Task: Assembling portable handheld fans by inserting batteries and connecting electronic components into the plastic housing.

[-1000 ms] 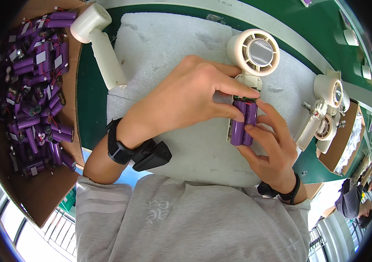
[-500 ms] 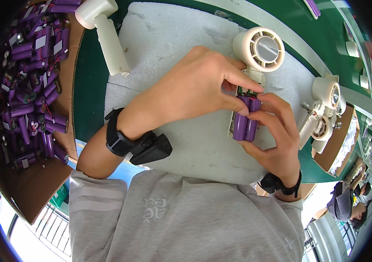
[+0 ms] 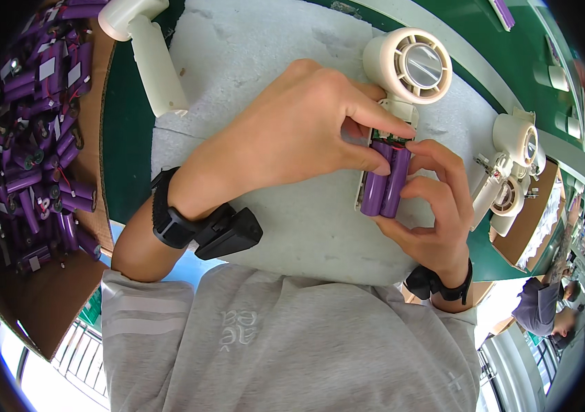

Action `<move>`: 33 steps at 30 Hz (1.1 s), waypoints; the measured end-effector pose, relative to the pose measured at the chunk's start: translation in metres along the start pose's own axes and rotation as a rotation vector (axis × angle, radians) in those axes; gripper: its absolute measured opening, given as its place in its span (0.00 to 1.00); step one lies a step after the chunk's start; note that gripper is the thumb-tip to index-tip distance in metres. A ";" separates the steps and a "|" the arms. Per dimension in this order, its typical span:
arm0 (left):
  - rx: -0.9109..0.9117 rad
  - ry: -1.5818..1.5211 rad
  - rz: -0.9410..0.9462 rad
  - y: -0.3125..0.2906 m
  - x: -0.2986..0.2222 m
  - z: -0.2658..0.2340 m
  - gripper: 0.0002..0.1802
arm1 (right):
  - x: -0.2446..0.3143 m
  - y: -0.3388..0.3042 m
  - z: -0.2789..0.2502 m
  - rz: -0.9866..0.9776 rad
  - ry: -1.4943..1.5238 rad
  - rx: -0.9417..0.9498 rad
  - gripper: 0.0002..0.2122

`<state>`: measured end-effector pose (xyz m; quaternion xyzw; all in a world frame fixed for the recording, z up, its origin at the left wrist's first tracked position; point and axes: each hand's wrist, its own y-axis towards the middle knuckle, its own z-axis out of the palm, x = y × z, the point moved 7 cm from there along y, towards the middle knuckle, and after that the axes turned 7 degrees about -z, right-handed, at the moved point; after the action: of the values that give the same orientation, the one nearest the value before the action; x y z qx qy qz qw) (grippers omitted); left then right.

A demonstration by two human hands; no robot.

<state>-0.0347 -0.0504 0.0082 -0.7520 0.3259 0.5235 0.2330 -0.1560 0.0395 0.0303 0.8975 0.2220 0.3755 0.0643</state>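
Note:
A cream handheld fan (image 3: 408,66) lies on the white foam pad, its round head away from me and its handle opened up. In the handle rests a purple two-cell battery pack (image 3: 383,184), with a strip of green circuit board and red wire above it. My left hand (image 3: 313,127) reaches over from the left, thumb on the pack's upper end and index finger beside the board; its other fingers are hidden. My right hand (image 3: 436,199) curls round the handle from the right, thumb near the pack's lower end, index fingertip by the wires.
On the left stands a cardboard box (image 3: 90,158) of purple battery packs. Another cream fan casing (image 3: 155,65) lies at the pad's (image 3: 237,41) far left. More fan bodies (image 3: 512,141) sit at the right, near a second box (image 3: 533,220). Another person (image 3: 540,305) appears far right.
My right index finger has straightened and moved up toward the wires. My left thumb remains on the pack. The whole view has shifted slightly.

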 end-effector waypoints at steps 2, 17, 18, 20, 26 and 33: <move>0.002 0.002 -0.004 -0.001 0.001 0.000 0.22 | -0.001 -0.001 -0.001 0.003 0.009 -0.007 0.19; -0.005 0.018 -0.036 -0.001 0.002 0.001 0.22 | -0.004 -0.007 0.005 -0.007 0.087 0.020 0.23; -0.007 0.004 -0.032 -0.001 0.001 0.000 0.23 | -0.003 -0.005 0.004 -0.002 0.090 0.022 0.23; -0.008 -0.023 -0.022 0.000 -0.001 0.000 0.23 | -0.003 -0.003 0.004 0.071 0.070 0.066 0.24; -0.030 0.021 -0.047 0.000 0.000 0.001 0.24 | -0.006 0.000 0.005 0.193 0.086 0.061 0.24; -0.048 -0.032 -0.087 0.004 0.001 0.001 0.24 | -0.011 0.005 0.004 0.265 0.035 0.007 0.32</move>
<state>-0.0379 -0.0525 0.0068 -0.7625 0.2763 0.5322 0.2426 -0.1580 0.0309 0.0219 0.9124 0.1039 0.3957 0.0071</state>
